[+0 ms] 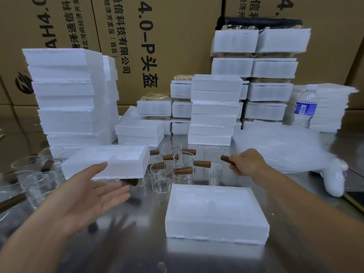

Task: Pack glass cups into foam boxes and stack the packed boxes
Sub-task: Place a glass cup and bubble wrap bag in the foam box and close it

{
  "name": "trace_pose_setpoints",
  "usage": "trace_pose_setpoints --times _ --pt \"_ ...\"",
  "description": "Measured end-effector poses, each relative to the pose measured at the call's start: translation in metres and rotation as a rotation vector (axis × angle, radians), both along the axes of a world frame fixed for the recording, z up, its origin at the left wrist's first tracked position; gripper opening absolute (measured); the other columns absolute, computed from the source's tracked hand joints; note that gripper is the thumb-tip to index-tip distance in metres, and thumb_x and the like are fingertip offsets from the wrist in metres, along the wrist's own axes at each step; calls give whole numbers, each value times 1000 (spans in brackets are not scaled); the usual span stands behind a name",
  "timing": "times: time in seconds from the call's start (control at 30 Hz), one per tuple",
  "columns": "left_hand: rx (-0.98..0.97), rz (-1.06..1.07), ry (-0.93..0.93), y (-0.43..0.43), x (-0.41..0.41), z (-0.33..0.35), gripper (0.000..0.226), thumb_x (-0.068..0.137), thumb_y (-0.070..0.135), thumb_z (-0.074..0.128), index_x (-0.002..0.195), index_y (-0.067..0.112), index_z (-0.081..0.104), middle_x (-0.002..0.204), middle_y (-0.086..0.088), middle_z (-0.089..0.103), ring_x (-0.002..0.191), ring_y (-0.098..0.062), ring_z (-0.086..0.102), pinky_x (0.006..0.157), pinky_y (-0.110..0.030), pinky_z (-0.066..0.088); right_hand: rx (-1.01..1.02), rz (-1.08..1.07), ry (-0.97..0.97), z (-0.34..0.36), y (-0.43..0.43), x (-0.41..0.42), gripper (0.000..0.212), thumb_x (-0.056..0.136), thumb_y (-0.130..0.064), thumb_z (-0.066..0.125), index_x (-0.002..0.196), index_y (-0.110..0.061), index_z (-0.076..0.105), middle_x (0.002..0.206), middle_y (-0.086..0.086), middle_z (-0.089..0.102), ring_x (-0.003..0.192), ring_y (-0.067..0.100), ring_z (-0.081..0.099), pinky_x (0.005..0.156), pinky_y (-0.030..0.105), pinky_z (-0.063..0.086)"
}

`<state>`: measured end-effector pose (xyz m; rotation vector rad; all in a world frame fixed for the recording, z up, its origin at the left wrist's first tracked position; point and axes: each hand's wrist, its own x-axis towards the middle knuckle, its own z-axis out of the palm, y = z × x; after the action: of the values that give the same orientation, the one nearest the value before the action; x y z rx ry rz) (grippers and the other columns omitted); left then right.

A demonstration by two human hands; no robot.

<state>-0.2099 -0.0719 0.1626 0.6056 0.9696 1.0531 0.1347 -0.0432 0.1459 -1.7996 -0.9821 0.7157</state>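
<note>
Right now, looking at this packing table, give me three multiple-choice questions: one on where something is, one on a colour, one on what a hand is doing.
1. Where does the water bottle stand?
A. on the floor
B. inside a cup
C. at the back right, in front of the stacked foam sheets

2. What colour are the handles of the glass cups?
A. green
B. brown
C. white

3. What is the right hand doing?
A. gripping one cup's handle
B. lying flat on the table
C. holding the bottle

Answers: 1 C, the bottle stands upright at the far right with the sheets behind it. 2 B, every handle in view is brown wood. 3 A, its fingers curl round a handle.
</note>
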Motion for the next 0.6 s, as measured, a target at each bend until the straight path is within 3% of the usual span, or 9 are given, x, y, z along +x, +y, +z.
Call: trace_pose_setpoints --times 0.1,0.17,0.27,0.37,0.47,0.6 --pt "31 -78 57 -8 3 -2 63 65 27 63 118 -5 50 102 -21 69 77 -33 72 48 -43 57 86 -128 53 1 -5 10 23 90 -10 52 87 8 66 72 15 61 61 25 52 65 35 46" --pt "123 -97 109 -12 8 -3 47 65 27 63 106 4 62 91 -15 73 71 -26 73 46 -38 56 155 -171 6 3 -14 14 29 93 -13 48 80 5 66 70 14 60 67 26 53 70 38 46" --pt "386 -46 157 -15 27 1 37 64 28 65 96 11 70 82 -9 73 67 -23 72 47 -31 56 343 -133 56 14 -33 12 34 97 -17 46 67 -9 60 66 5 59 60 16 53 66 28 48" --pt "556 -56 189 -11 64 11 47 56 38 72 97 16 69 87 -5 74 78 -23 73 55 -30 57 443 30 240 28 -53 0 26 98 -17 47 78 -8 61 61 0 60 53 7 55 54 16 51" --pt "501 -144 128 0 103 16 60 48 48 76 101 25 62 105 -2 70 95 -23 71 71 -35 57 420 234 500 37 -67 -13 22 97 -16 47 84 -3 60 57 1 61 51 8 55 53 17 51" --pt "416 -354 -19 7 134 11 68 54 55 74 115 27 59 116 -6 67 107 -29 66 71 -38 59 327 431 608 34 -76 -19 20 96 -15 46 90 -2 58 61 5 60 53 11 54 53 19 50"
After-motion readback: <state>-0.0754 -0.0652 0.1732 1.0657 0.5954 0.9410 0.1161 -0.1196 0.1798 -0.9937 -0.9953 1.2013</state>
